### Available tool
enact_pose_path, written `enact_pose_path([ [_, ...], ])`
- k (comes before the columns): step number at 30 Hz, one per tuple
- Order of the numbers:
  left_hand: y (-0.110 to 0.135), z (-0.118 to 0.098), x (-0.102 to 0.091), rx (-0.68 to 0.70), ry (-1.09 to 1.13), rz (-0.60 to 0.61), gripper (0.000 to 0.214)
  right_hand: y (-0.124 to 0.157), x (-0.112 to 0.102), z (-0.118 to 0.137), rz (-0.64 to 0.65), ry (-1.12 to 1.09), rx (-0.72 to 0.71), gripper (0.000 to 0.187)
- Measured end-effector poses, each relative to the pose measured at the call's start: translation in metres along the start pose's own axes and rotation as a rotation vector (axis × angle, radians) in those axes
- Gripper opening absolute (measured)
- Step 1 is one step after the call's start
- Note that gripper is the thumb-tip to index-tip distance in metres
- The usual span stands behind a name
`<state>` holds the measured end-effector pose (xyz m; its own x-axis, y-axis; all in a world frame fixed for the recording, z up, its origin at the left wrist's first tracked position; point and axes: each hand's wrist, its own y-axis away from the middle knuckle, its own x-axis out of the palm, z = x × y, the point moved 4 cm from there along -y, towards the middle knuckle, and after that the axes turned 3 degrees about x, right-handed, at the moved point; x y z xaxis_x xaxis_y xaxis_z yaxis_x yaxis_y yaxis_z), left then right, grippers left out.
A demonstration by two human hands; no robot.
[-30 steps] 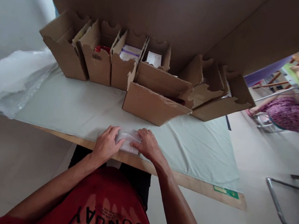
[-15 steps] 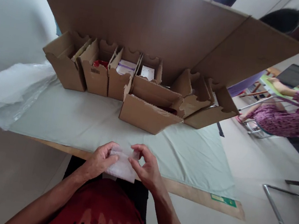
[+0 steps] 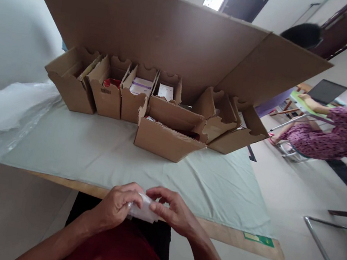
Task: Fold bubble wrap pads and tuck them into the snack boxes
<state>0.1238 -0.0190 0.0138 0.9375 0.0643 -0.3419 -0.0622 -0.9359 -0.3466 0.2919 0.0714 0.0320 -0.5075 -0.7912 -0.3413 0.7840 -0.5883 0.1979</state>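
Observation:
Close to my body, just past the table's front edge, I hold a small translucent white plastic bag [image 3: 145, 212] that looks folded or bunched. My left hand [image 3: 119, 202] is closed around its left end, with the fingers curled over the top. At the other end, my right hand [image 3: 172, 210] has thumb and fingers closed on the bag's upper right edge. What lies inside the bag, if anything, cannot be made out. Beyond my hands stands a cardboard box [image 3: 168, 140] with an open top, with packed items partly visible inside.
Several open cardboard bins [image 3: 109, 103] stand in a row, holding red and white packages. A tall cardboard panel [image 3: 143, 25] rises behind them. Clear plastic sheeting [image 3: 7, 109] lies at the left of the cloth-covered table [image 3: 92, 148]. A seated person [image 3: 345, 134] is at the right.
My left hand has turned and curled over the bag, which now looks more folded and more covered. The camera view has shifted, so the bins and hands sit lower.

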Motion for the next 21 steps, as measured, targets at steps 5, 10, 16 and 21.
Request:
enact_pose_path([
  [5,-0.007,-0.027,0.001,0.241,-0.156,-0.052,0.033,-0.001,-0.007,0.003,0.142,0.096,0.081,0.027],
  [10,-0.014,-0.030,-0.022,0.151,-0.218,-0.180,0.056,-0.002,-0.090,0.061,-0.203,0.355,-0.085,0.022],
  [16,-0.037,-0.020,-0.040,0.181,-0.369,-0.250,0.040,-0.044,-0.195,0.119,-0.457,0.756,-0.217,0.019],
  [21,-0.049,-0.009,-0.031,0.225,-0.374,-0.259,0.029,-0.105,-0.201,0.114,-0.110,0.999,-0.113,0.007],
])
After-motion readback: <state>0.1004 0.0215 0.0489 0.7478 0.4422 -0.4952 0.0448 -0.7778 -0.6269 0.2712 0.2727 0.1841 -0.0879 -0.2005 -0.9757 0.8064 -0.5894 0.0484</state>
